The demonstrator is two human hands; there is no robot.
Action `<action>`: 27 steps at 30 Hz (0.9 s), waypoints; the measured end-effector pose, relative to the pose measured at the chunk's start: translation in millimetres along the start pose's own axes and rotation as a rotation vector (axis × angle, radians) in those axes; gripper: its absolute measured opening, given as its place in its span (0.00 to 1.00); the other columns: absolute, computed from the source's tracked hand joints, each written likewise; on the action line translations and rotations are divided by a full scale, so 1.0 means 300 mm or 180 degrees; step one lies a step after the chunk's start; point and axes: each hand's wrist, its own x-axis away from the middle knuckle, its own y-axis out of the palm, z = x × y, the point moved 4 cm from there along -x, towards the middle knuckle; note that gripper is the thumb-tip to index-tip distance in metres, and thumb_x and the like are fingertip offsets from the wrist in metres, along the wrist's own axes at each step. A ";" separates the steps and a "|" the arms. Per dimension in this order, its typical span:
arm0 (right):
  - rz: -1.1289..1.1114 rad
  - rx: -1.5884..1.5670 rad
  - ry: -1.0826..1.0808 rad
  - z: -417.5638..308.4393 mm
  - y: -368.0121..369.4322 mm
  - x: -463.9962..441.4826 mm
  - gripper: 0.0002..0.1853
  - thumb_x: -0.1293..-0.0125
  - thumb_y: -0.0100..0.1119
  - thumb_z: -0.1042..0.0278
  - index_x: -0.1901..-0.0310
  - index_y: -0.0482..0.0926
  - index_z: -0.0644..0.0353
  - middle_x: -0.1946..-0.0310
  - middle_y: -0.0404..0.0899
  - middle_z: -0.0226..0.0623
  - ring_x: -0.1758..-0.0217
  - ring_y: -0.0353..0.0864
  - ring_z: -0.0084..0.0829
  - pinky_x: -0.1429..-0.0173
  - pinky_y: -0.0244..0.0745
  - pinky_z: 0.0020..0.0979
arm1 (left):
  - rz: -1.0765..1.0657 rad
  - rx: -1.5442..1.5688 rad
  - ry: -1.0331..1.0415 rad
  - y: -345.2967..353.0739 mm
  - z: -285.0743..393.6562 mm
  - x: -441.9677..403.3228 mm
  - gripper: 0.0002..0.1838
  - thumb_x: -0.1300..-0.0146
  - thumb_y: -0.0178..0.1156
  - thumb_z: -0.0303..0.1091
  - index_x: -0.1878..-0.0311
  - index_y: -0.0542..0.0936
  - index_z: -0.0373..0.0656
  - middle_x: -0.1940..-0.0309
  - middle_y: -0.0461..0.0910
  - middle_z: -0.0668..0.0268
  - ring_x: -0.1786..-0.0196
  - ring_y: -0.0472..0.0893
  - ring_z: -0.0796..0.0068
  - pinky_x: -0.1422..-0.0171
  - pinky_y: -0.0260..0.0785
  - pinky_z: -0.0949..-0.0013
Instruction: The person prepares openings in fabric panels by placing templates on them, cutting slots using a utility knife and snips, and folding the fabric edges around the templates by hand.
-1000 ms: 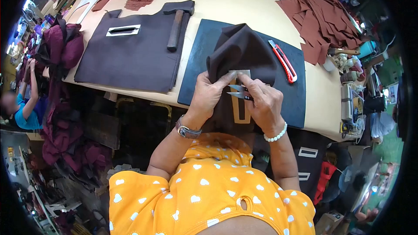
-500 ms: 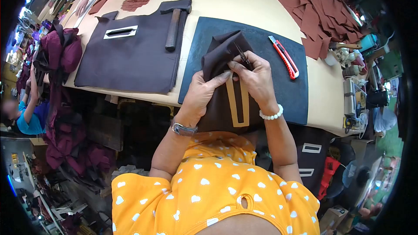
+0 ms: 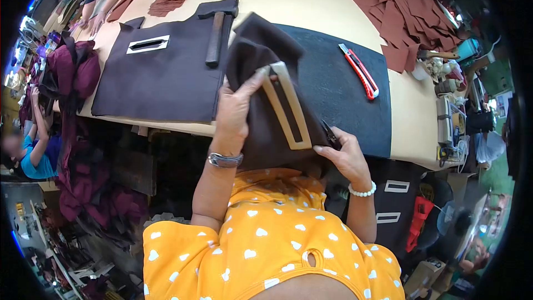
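My left hand (image 3: 234, 112) grips a dark brown leather-like piece (image 3: 252, 50) by its left side, thumb at the upper end of a tan rectangular frame (image 3: 300, 119). The frame borders a long slot in the piece, whose upper part is folded and tilted up. At the lower right edge of the piece is my right hand (image 3: 347, 155), closed around small dark snips (image 3: 330, 133); its thumb lies near the frame's lower corner. A black cutting mat (image 3: 344, 111) lies behind, with a red utility knife (image 3: 362, 72) on it.
A hammer (image 3: 215, 39) rests on stacked dark brown panels (image 3: 161, 83) at left. Reddish-brown cut pieces (image 3: 402, 16) lie at the back right. Maroon pieces (image 3: 83, 69) hang at the left. Another person's hands (image 3: 94, 22) are at the far left table edge.
My right hand has moved down and right with the snips, from the frame's upper end to beside its lower end. My left hand has shifted up and left, turning the piece so the frame shows fully.
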 end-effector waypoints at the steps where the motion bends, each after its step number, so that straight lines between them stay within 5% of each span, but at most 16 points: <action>1: 0.0036 -0.0141 0.0048 0.012 -0.009 0.008 0.13 0.43 0.63 0.72 0.58 0.77 0.69 0.69 0.77 0.26 0.66 0.71 0.16 0.60 0.69 0.22 | 0.0115 -0.0078 0.0122 -0.040 0.015 -0.011 0.15 0.45 0.65 0.24 0.53 0.77 0.38 0.58 0.81 0.64 0.59 0.81 0.73 0.52 0.73 0.71; 4: 0.0271 -0.0584 0.0049 -0.036 -0.040 -0.007 0.09 0.42 0.60 0.75 0.60 0.77 0.68 0.69 0.77 0.25 0.67 0.71 0.16 0.60 0.69 0.22 | 0.0458 -0.1272 0.1005 -0.157 0.075 -0.035 0.27 0.50 0.69 0.27 0.45 0.72 0.34 0.49 0.77 0.57 0.47 0.76 0.65 0.41 0.67 0.66; 7: 0.0282 0.0524 -0.0810 -0.117 -0.008 -0.049 0.07 0.43 0.59 0.77 0.63 0.76 0.68 0.72 0.78 0.33 0.68 0.73 0.19 0.61 0.70 0.24 | 0.1241 -0.4480 0.3130 -0.093 0.221 0.048 0.38 0.53 0.71 0.32 0.39 0.67 0.34 0.40 0.69 0.50 0.35 0.65 0.59 0.31 0.55 0.64; 9: -0.0019 0.0993 -0.1171 -0.179 0.044 -0.062 0.07 0.43 0.58 0.77 0.62 0.75 0.68 0.73 0.77 0.43 0.70 0.75 0.23 0.63 0.70 0.27 | -0.0463 -0.4654 0.2710 0.004 0.256 0.044 0.45 0.58 0.73 0.38 0.36 0.64 0.36 0.37 0.64 0.50 0.31 0.58 0.56 0.28 0.47 0.60; 10: -0.0282 0.1098 -0.1167 -0.226 0.081 -0.059 0.06 0.45 0.58 0.77 0.65 0.76 0.67 0.73 0.77 0.45 0.72 0.78 0.33 0.64 0.71 0.30 | -0.1291 -0.4681 0.2458 0.046 0.269 0.051 0.48 0.60 0.74 0.40 0.35 0.62 0.37 0.36 0.62 0.50 0.30 0.55 0.55 0.27 0.43 0.58; 12: -0.0637 0.1348 -0.1525 -0.265 0.133 -0.049 0.07 0.49 0.58 0.78 0.66 0.75 0.65 0.73 0.76 0.46 0.70 0.78 0.44 0.64 0.72 0.33 | -0.3080 -0.5105 0.1838 0.133 0.233 0.066 0.47 0.61 0.74 0.46 0.36 0.65 0.41 0.39 0.66 0.54 0.31 0.58 0.53 0.30 0.46 0.51; 13: -0.0661 0.1398 -0.1719 -0.277 0.150 -0.042 0.09 0.53 0.58 0.77 0.66 0.75 0.64 0.72 0.76 0.46 0.68 0.77 0.48 0.64 0.72 0.37 | -0.3813 -0.5107 0.1247 0.155 0.202 0.065 0.43 0.60 0.73 0.47 0.40 0.69 0.42 0.42 0.70 0.55 0.32 0.59 0.53 0.33 0.47 0.46; 14: -0.0751 0.1489 -0.1758 -0.297 0.155 -0.029 0.10 0.53 0.59 0.77 0.66 0.75 0.63 0.71 0.76 0.45 0.68 0.77 0.47 0.64 0.72 0.37 | -0.4441 -0.5062 0.1096 0.172 0.180 0.075 0.28 0.55 0.70 0.44 0.51 0.76 0.41 0.56 0.78 0.54 0.43 0.72 0.55 0.39 0.56 0.54; 16: -0.0697 0.1707 -0.1871 -0.314 0.146 -0.013 0.10 0.54 0.59 0.77 0.66 0.75 0.62 0.70 0.76 0.43 0.68 0.77 0.46 0.64 0.73 0.37 | -0.4783 -0.5134 -0.0313 0.187 0.141 0.075 0.16 0.49 0.65 0.39 0.61 0.79 0.38 0.70 0.80 0.53 0.60 0.78 0.55 0.51 0.65 0.61; 19: -0.0046 0.2146 -0.1797 -0.320 0.087 -0.012 0.10 0.55 0.60 0.77 0.67 0.75 0.61 0.69 0.76 0.40 0.68 0.78 0.45 0.64 0.73 0.37 | -0.4649 -0.4993 0.0007 0.182 0.162 0.047 0.11 0.45 0.61 0.35 0.65 0.80 0.36 0.77 0.77 0.51 0.71 0.77 0.52 0.63 0.68 0.63; 22: 0.1101 0.2365 -0.2000 -0.276 -0.017 -0.056 0.11 0.54 0.59 0.78 0.66 0.76 0.62 0.69 0.76 0.42 0.68 0.78 0.44 0.64 0.73 0.37 | -0.4392 -0.4980 0.0167 0.089 0.241 -0.016 0.11 0.47 0.60 0.33 0.63 0.79 0.35 0.74 0.78 0.51 0.69 0.77 0.52 0.65 0.69 0.62; 24: 0.1463 0.2064 -0.1776 -0.232 -0.084 -0.080 0.10 0.53 0.59 0.78 0.65 0.76 0.62 0.68 0.76 0.44 0.67 0.79 0.43 0.63 0.73 0.37 | -0.3014 -0.5423 -0.0231 0.017 0.395 -0.063 0.12 0.49 0.60 0.32 0.63 0.80 0.36 0.72 0.79 0.50 0.67 0.78 0.54 0.61 0.70 0.63; 26: 0.1676 0.1624 -0.1310 -0.187 -0.120 -0.090 0.09 0.49 0.57 0.79 0.64 0.77 0.61 0.68 0.77 0.45 0.66 0.80 0.40 0.62 0.73 0.39 | -0.1338 -0.6218 0.0274 -0.140 0.602 -0.133 0.14 0.52 0.59 0.29 0.61 0.81 0.38 0.69 0.80 0.49 0.65 0.80 0.56 0.57 0.71 0.63; 27: 0.1715 0.1360 -0.0961 -0.160 -0.130 -0.088 0.08 0.47 0.55 0.78 0.64 0.77 0.61 0.67 0.78 0.45 0.65 0.81 0.38 0.61 0.73 0.40 | -0.0465 -0.6859 0.0451 -0.216 0.699 -0.145 0.14 0.55 0.62 0.36 0.64 0.83 0.40 0.70 0.81 0.51 0.65 0.82 0.59 0.57 0.72 0.63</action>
